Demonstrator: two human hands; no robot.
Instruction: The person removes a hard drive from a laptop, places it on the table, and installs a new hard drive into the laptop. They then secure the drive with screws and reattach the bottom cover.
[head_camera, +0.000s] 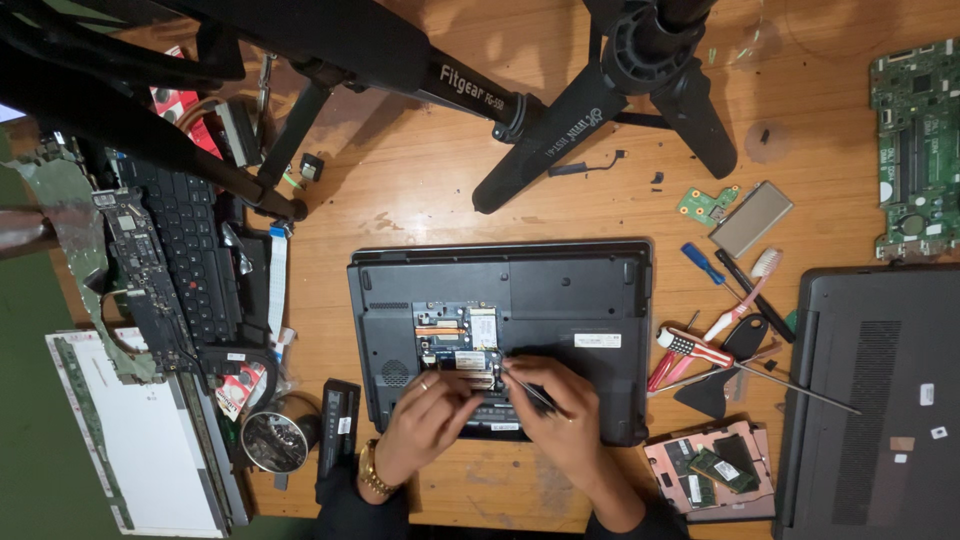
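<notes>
At far left I see a white display panel (130, 440), a detached black keyboard (190, 250) and a round metal tin (275, 438). My left hand (425, 420) curls its fingers over the open bay of the upturned black laptop (560, 300), which lies at table centre; whether it pinches anything I cannot tell. My right hand (555, 405) is closed around thin metal tweezers (528, 388), tips at the bay. Further right lie screwdrivers (700, 350) and a second dark laptop (880, 400).

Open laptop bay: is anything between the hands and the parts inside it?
Nothing visible. The left hand and right hand already rest at the open bay of the upturned black laptop; the right hand holds a thin tool at the bay's edge.
</notes>
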